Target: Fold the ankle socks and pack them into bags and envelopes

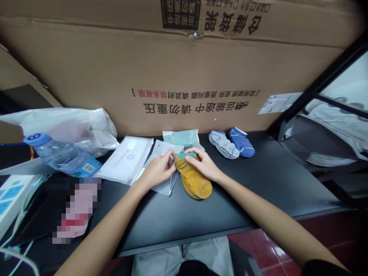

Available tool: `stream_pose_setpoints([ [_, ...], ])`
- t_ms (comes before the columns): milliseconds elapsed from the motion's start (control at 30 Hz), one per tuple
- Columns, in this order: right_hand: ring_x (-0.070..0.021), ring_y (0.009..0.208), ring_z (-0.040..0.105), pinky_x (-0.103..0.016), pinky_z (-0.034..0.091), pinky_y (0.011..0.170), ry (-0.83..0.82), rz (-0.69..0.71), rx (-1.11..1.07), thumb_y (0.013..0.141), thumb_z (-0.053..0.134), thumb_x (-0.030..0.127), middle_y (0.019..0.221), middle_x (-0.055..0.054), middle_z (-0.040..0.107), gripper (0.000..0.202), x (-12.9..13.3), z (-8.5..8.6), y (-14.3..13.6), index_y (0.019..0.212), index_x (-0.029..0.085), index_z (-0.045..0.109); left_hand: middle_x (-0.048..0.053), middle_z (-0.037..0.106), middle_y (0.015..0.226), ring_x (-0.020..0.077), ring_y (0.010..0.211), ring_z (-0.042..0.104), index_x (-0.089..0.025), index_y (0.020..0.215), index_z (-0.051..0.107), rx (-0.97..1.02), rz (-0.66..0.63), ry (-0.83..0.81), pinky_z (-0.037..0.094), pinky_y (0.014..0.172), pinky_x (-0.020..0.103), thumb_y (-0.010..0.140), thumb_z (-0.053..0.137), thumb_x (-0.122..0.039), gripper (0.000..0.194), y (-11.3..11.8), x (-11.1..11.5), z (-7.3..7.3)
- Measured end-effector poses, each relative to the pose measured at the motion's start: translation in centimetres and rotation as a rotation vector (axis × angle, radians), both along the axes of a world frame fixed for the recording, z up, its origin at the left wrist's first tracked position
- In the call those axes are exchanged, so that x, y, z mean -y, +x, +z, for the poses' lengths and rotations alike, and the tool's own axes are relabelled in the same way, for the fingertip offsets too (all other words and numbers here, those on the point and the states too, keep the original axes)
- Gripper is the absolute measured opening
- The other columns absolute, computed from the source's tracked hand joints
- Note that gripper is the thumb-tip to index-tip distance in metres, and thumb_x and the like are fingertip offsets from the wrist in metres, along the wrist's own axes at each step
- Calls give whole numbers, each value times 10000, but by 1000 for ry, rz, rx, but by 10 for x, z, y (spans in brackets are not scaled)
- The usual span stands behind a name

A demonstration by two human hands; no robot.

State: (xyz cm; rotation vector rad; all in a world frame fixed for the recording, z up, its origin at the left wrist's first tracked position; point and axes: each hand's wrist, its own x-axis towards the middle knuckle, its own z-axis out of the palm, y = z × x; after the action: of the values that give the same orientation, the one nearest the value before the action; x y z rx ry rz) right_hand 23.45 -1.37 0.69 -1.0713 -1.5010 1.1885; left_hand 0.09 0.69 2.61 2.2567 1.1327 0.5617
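Observation:
A stack of mustard-yellow socks [195,182] with teal cuffs lies on the black table in front of me, toes toward me. My left hand [161,168] has its fingers curled and pinches the left edge of the cuffs. From the other side, my right hand [205,165] grips the cuffs, thumb on top and fingers over the far edge. Partly under my left hand is a frosted zip bag [164,188]. Just beyond the yellow socks sits a clear packet with light teal socks [181,137]. Grey socks [223,145] and blue socks [242,142] lie to the right.
A stack of frosted bags [126,159] lies left of my hands. Farther left are a tipped water bottle [66,155], a white plastic bag [97,124] and a power strip [14,195] with cables. A large cardboard sheet [198,69] stands behind the table [184,218].

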Motion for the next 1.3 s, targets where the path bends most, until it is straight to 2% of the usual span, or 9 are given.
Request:
stream_pose_setpoints([
  [133, -221, 978, 694, -370, 552, 931, 100, 26, 81, 874, 794, 445, 1096, -33, 736, 339, 0, 0, 4, 1108, 228, 680, -15, 708, 857, 187, 662, 646, -256, 1110, 525, 10, -6, 45, 413, 635, 286, 1001, 543, -332, 134, 1, 1, 0],
  [333, -203, 897, 634, -333, 514, 867, 305, 121, 84, 816, 738, 257, 966, -18, 684, 213, 13, 10, 5, 1005, 214, 648, 2, 685, 901, 175, 687, 605, -246, 1044, 518, 37, -3, 120, 411, 673, 285, 1008, 483, -255, 51, 6, 8, 5],
  [500, -158, 760, 547, -280, 457, 750, 294, 264, 124, 754, 657, 178, 866, 18, 614, 239, 17, 9, 0, 985, 207, 604, -6, 662, 882, 170, 693, 589, -242, 1039, 528, 39, -69, 60, 397, 669, 276, 968, 526, -223, 74, 7, 8, 2],
  [633, -142, 741, 510, -264, 415, 730, 242, 200, 249, 747, 605, 146, 858, 32, 593, 238, 9, 1, 3, 978, 204, 585, -27, 609, 806, 154, 651, 554, -235, 1040, 537, 100, -97, 22, 387, 640, 265, 972, 506, -200, 83, 8, 7, 0],
  [767, -153, 794, 560, -275, 443, 788, 261, 131, 286, 783, 604, 150, 921, 18, 645, 233, 4, -3, 5, 1012, 198, 607, -46, 578, 773, 125, 604, 519, -225, 994, 526, 207, -45, 8, 381, 613, 249, 975, 529, -213, 22, 9, 8, 3],
  [933, -202, 945, 672, -339, 505, 925, 371, 102, 290, 857, 682, 191, 1044, -27, 729, 245, 5, -4, 4, 1102, 205, 683, -48, 554, 751, 117, 628, 515, -221, 957, 504, 331, 15, 81, 391, 619, 235, 980, 522, -196, 38, 8, 10, 6],
  [1067, -240, 1101, 682, -404, 513, 1030, 456, 74, 245, 902, 740, 263, 1174, -73, 699, 248, 6, -5, 0, 1149, 239, 741, -59, 532, 722, 113, 596, 488, -224, 993, 512, 264, -10, 140, 381, 616, 234, 984, 513, -170, 54, 8, 13, 5],
  [1167, -245, 1105, 679, -416, 531, 1023, 358, -20, 180, 873, 791, 306, 1175, -74, 672, 332, 6, -8, -5, 1193, 248, 721, -46, 555, 747, 118, 606, 498, -223, 1004, 523, 194, -32, 184, 375, 620, 239, 995, 506, -171, 55, 9, 16, 6],
  [1300, -211, 947, 698, -377, 578, 884, 107, -144, 8, 799, 849, 366, 1147, -58, 666, 481, 3, -12, -10, 1195, 228, 614, -45, 565, 754, 119, 604, 502, -223, 1017, 519, 190, -87, 170, 369, 621, 245, 1034, 487, -200, 43, 10, 18, 9],
])
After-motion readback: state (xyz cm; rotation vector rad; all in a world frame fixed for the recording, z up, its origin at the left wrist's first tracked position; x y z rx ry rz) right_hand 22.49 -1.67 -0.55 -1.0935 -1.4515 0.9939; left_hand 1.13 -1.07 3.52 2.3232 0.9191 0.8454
